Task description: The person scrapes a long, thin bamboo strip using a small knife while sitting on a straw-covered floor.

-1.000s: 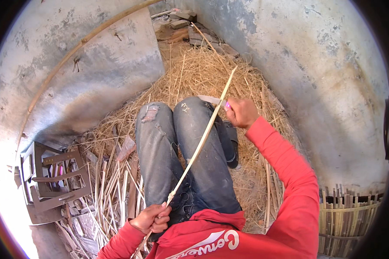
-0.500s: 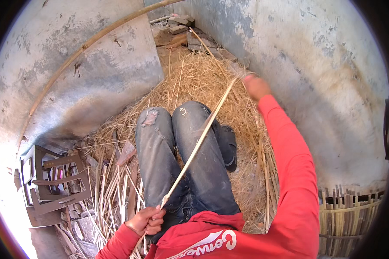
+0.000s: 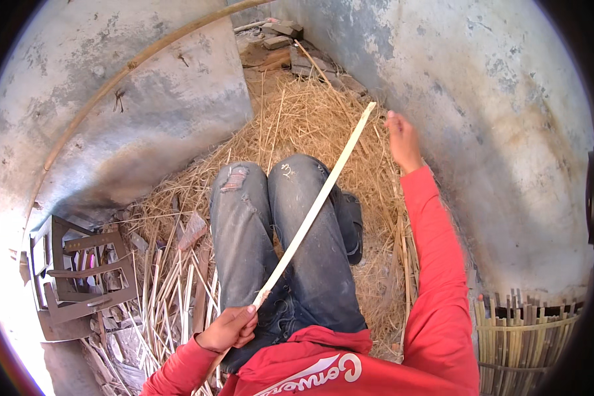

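A long pale bamboo strip (image 3: 317,204) slants across my thighs, from my lap up to the far right. My left hand (image 3: 232,328) is closed round its lower part, just below a rough, knotted spot. The strip's far end stands free above the straw. Just right of that end, my right hand (image 3: 404,141) is raised with its fingers curled in. The hand and the strip look slightly apart. Whatever those fingers may hold cannot be made out.
Straw-like shavings (image 3: 310,109) heap up ahead, with bricks (image 3: 280,33) behind. Split strips (image 3: 168,290) lie left of my legs, beside a brown frame (image 3: 86,270). Walls (image 3: 488,132) rise on both sides. A slatted bamboo basket (image 3: 525,336) stands at the lower right.
The strip has turned, showing its broad pale face. My right hand has shifted slightly right and down, away from the strip's tip. My left hand keeps hold, moving slightly.
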Tool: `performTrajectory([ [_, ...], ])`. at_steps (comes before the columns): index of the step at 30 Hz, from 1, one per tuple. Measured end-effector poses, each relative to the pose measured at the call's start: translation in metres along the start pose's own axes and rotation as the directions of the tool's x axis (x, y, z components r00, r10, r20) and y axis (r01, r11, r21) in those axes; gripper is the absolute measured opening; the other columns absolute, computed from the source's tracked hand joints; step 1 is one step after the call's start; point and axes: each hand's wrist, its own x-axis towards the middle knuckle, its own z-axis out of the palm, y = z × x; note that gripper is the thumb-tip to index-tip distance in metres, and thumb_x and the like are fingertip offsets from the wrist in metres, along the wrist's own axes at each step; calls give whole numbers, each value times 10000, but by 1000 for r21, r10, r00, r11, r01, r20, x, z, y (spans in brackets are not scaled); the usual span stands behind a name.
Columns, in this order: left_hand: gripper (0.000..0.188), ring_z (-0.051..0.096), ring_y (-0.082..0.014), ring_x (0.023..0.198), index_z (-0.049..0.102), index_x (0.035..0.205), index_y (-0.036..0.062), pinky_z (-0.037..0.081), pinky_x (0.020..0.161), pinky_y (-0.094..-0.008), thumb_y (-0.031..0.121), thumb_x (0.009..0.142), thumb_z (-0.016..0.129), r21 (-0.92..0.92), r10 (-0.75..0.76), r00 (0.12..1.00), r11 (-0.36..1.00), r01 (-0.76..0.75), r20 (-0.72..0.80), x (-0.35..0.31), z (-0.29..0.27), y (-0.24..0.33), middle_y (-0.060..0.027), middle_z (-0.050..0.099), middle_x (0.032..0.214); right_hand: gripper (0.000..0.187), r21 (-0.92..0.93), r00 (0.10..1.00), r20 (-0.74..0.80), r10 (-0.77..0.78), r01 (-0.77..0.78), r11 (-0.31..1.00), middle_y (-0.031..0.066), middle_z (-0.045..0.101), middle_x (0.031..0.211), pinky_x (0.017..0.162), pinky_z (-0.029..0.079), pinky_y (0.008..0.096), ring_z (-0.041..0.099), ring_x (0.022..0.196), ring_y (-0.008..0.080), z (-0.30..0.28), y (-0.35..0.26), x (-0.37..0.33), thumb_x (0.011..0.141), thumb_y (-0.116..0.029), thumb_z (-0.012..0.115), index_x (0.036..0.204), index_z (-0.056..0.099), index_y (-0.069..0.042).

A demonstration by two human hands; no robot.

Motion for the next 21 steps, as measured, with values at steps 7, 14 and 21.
performTrajectory([
  [7,464,307,-91,497,447,805,90,229,455,-264,408,1140,411,71,26,999,997,-23,-35,-5,-6,2,17,329,631,386,190,998,61,13,-25,981,175,661,727,637,489,419,651,659,320,10,-37,-27,1080,-350,536,1012,726,-21],
  [14,456,269,-90,491,423,790,103,205,452,-273,401,1136,422,129,78,995,989,-71,-53,-6,-3,1,33,283,612,401,-33,996,22,-82,83,996,246,614,690,585,441,486,598,637,442,38,-25,-47,1078,-323,520,936,697,8],
  [21,472,299,-100,484,441,794,77,255,446,-276,390,1145,400,78,41,998,996,-38,-40,-2,-10,0,9,332,623,437,40,991,119,-56,51,998,239,579,657,570,416,483,592,604,419,36,-36,-76,1086,-312,497,851,655,20],
])
